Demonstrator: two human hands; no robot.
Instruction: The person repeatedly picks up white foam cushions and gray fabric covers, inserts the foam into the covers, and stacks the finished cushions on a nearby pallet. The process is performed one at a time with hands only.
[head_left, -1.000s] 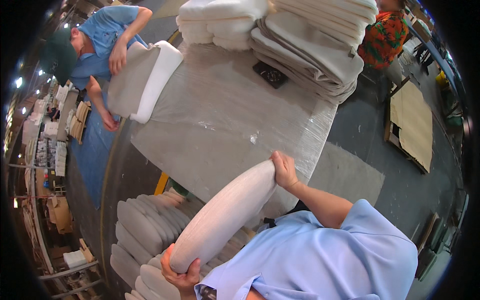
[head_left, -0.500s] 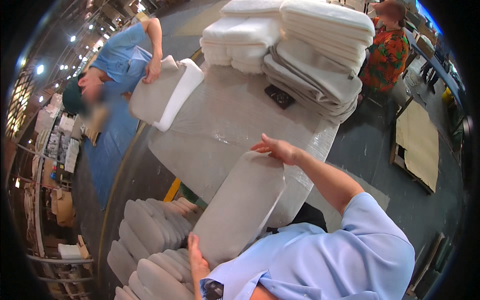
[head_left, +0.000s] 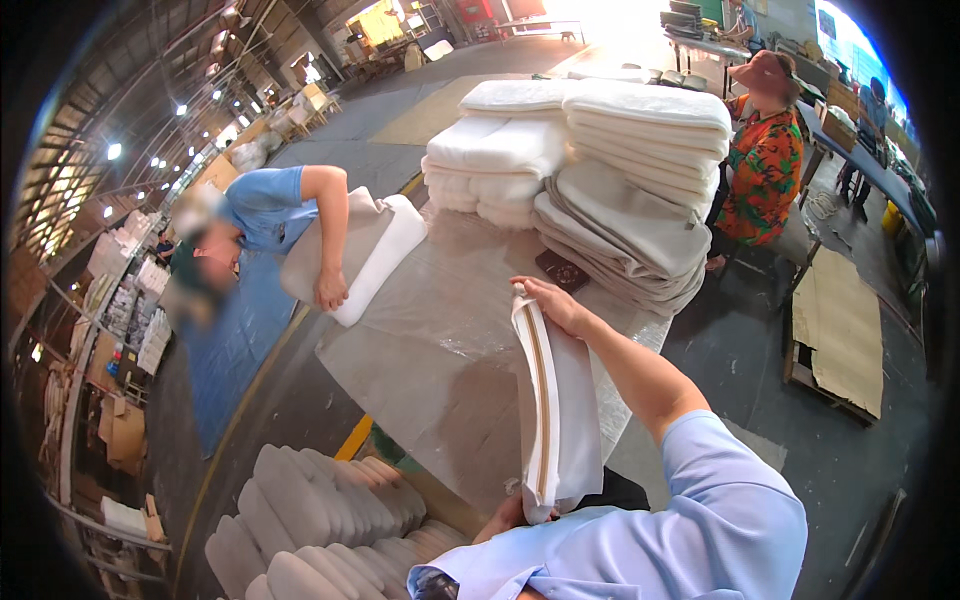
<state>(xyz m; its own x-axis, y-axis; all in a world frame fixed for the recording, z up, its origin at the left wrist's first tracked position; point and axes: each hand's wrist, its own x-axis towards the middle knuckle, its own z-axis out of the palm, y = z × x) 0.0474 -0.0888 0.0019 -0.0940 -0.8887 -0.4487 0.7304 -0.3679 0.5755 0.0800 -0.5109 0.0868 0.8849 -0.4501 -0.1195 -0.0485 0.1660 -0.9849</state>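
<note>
A long, flat grey-white cushion (head_left: 575,420) stands turned on edge between my hands. Its narrow side faces me and shows a white border with a tan strip running lengthwise. My right hand (head_left: 555,302) is closed around its far end, above the plastic-wrapped table (head_left: 440,400). At the near end, my left hand (head_left: 503,515) is closed against the lower corner, its fingers mostly hidden by the cushion and my shirt. Below on the left are several similar grey cushions (head_left: 330,495), packed upright in rows.
White fleecy pads (head_left: 650,135) and grey covers (head_left: 620,235) are stacked on the table's far side, beside a small black object (head_left: 562,270). A co-worker in blue (head_left: 275,205) handles a grey-and-white piece (head_left: 385,245) at the left edge. Another person (head_left: 765,160) stands behind the stacks.
The cushion has turned from its broad grey face onto its edge, exposing the tan strip. My left hand has moved right and inward. The co-worker's arm now reaches over the grey-and-white piece.
</note>
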